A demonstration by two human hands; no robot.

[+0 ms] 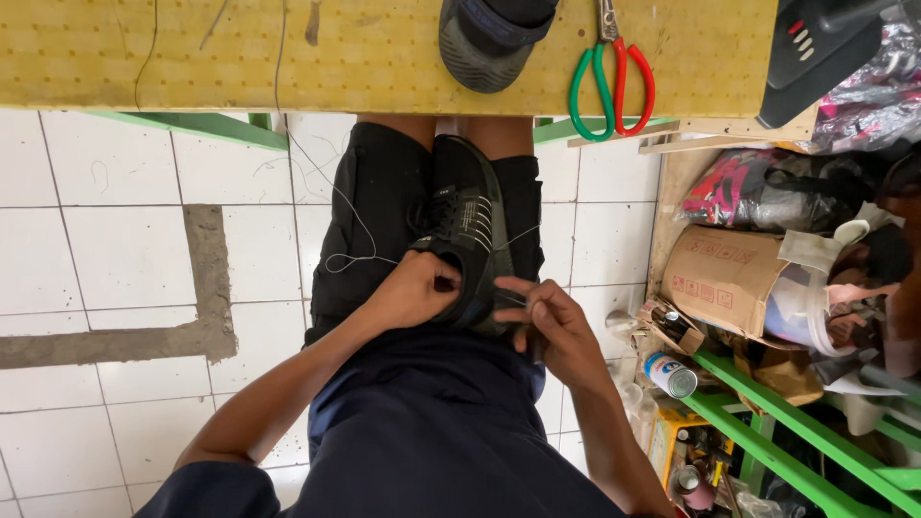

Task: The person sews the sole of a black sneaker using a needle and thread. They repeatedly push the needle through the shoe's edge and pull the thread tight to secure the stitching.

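Observation:
A black sneaker (467,221) with white stripes rests between my knees, toe pointing away from me. My left hand (414,290) grips the heel end of the sneaker from the left. My right hand (552,328) is at the sneaker's right rear edge, fingers pinched together on something small and thin that I cannot make out. A thin light thread (338,206) runs from the shoe up across my black shorts to the table.
A yellow work table (288,48) spans the top, with another dark shoe (489,38) and red-and-green handled scissors (614,82) on it. At the right stands a green rack (787,432) crowded with a cardboard box (724,278), a can (670,374) and bags. White tiled floor lies to the left.

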